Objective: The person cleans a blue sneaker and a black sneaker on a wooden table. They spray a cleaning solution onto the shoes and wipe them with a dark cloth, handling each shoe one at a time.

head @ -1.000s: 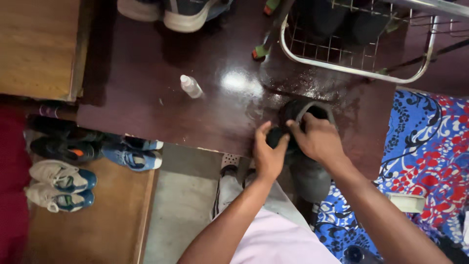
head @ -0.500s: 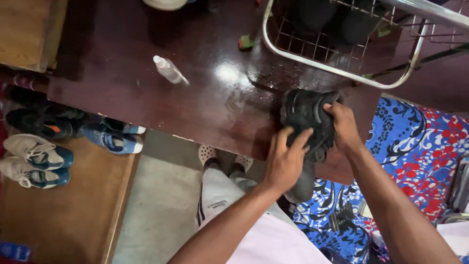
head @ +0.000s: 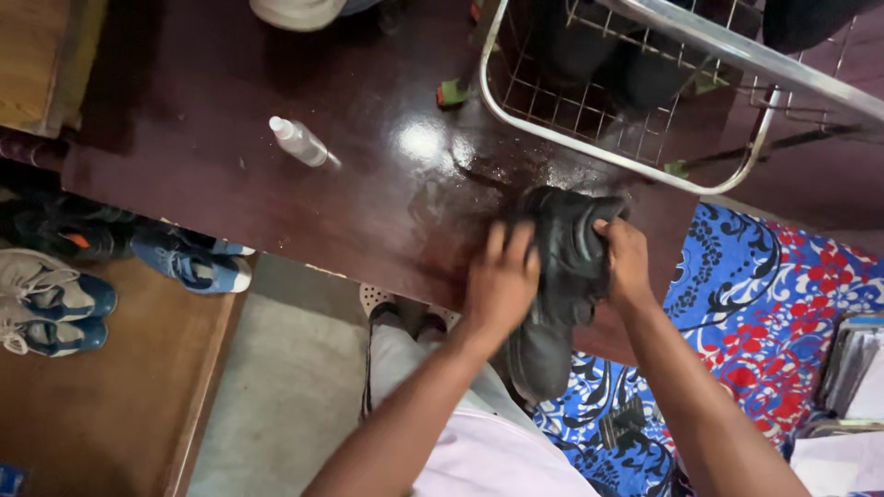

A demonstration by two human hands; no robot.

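— Since half a second ago the black shoe (head: 564,276) has tipped further over the near edge of the dark wooden table (head: 230,184), and the left hand (head: 502,281) has slid onto its side. What's the grip like now?

— Both hands are on it. The right hand (head: 626,262) is closed around the upper part of the shoe, fingers curled over the top. The left hand lies fairly flat against the shoe's left side, fingers spread and a little blurred, so I judge it is rubbing or pressing rather than gripping.

— Where does the shoe sit?

— Half on the table's near edge, its lower end hanging off toward the person's lap. To do this well, I'd keep the right hand's hold firm so the shoe does not slide off, and work the left in short strokes.

— Anything close by?

— Just beyond the shoe the tabletop shines wet. Past that stands a wire basket (head: 635,166) holding dark shoes. Well to the shoe's left lies a small clear spray bottle (head: 299,143) on its side. Below the table's left end, blue and grey sneakers (head: 110,276) sit on the floor; to the shoe's right is a blue and red patterned cloth (head: 783,304).
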